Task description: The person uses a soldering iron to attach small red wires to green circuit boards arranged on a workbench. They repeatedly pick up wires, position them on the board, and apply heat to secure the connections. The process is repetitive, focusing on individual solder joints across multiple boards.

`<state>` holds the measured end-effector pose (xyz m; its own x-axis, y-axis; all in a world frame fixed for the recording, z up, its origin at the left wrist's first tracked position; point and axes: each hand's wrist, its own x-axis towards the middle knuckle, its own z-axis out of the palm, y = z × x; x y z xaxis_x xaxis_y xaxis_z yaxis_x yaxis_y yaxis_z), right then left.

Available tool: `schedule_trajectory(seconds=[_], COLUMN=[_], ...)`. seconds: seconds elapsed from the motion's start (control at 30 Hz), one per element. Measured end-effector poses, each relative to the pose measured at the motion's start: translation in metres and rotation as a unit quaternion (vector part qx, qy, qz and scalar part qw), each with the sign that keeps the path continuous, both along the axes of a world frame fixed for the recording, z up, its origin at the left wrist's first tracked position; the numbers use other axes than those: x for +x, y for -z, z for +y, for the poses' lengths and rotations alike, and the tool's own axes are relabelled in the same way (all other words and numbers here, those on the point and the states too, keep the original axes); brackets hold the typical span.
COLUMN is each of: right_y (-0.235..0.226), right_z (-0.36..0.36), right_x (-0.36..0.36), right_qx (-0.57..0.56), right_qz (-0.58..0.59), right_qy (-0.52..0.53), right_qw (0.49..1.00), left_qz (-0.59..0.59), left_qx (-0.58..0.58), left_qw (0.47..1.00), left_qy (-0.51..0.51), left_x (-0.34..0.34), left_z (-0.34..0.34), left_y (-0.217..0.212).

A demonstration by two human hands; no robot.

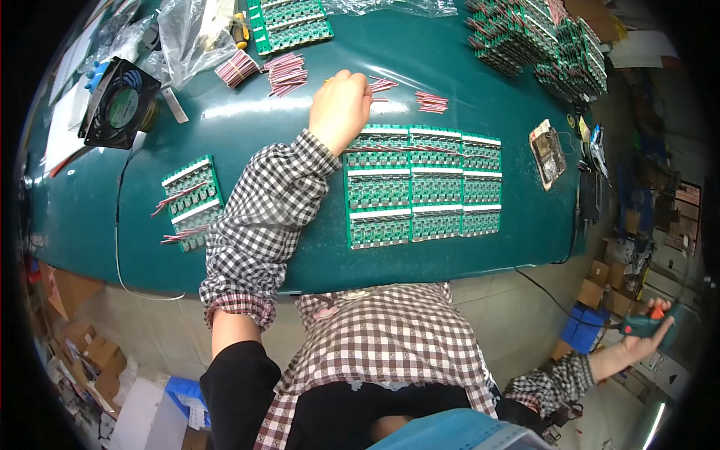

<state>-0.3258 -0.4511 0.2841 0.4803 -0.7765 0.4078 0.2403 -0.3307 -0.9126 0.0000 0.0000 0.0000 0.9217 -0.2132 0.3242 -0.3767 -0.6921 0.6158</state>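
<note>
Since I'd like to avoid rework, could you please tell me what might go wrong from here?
The left hand could scatter the loose wires beside it. Its sleeve, overlapping the small circuit panel in view, might shift it. The right hand holds a green tool beyond the table; it might drop.

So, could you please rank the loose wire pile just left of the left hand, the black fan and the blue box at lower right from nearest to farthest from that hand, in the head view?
From the left hand:
1. Loose wire pile: just to its left.
2. Black fan: farther left, on the table.
3. Blue box: lower right, beyond the table's edge.
</note>
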Motion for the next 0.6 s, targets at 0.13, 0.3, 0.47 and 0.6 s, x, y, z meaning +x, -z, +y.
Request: schedule_trajectory(seconds=[0.13,0.3,0.47,0.6], right_y=[0.064,0.15,0.175,0.177], right_z=[0.027,0.056,0.08,0.09], right_x=[0.006,0.019,0.02,0.032], right_qx=[0.1,0.257,0.328,0.359], right_qz=[0.011,-0.021,-0.019,-0.009], right_qy=[-0.094,-0.183,-0.211,-0.202], right_qw=[0.991,0.949,0.921,0.911], left_qz=[0.024,0.041,0.039,0.058], left_qx=[0.008,0.02,0.024,-0.007], left_qw=[1.0,0.998,0.998,0.995], left_qy=[0.006,0.043,0.053,0.078], left_x=[0.004,0.011,0.009,0.004], left_z=[0.005,0.002,0.005,0.002], left_y=[0.006,-0.001,-0.006,-0.015])
